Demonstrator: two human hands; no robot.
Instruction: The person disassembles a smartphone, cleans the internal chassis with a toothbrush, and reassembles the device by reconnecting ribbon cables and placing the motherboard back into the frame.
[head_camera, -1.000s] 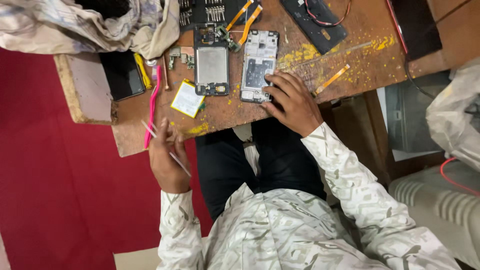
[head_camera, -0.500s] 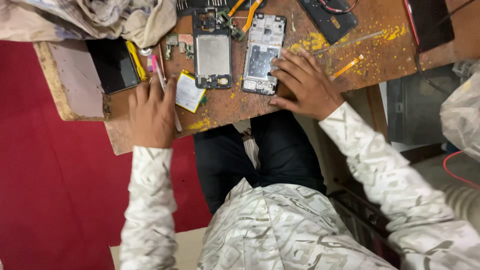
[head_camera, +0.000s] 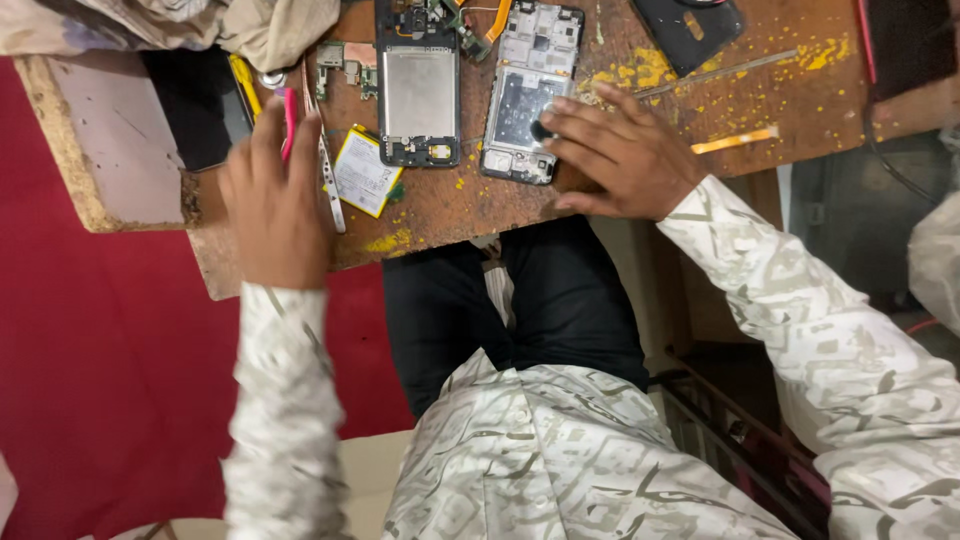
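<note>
My left hand (head_camera: 268, 200) lies at the left end of the wooden table (head_camera: 450, 205). Its fingers rest on a pink tool (head_camera: 289, 120), and it keeps thin metal tweezers (head_camera: 328, 185) along its thumb side. My right hand (head_camera: 625, 150) rests with fingers spread on an opened phone frame (head_camera: 520, 95), fingertips at a small black part (head_camera: 540, 130). A second opened phone with a silver plate (head_camera: 418, 90) lies between my hands. Beside it is a white and yellow battery (head_camera: 362, 172).
A black phone screen (head_camera: 200, 110) sits on a pale board (head_camera: 110, 150) at the left, under a heap of cloth (head_camera: 170, 25). A black back cover (head_camera: 690, 30) and a yellow pry stick (head_camera: 737, 140) lie at the right. The floor (head_camera: 100, 380) is red.
My left hand rose from beside my lap onto the table with the tweezers and reached the pink tool. The right hand stayed on the phone frame. The view moved closer.
</note>
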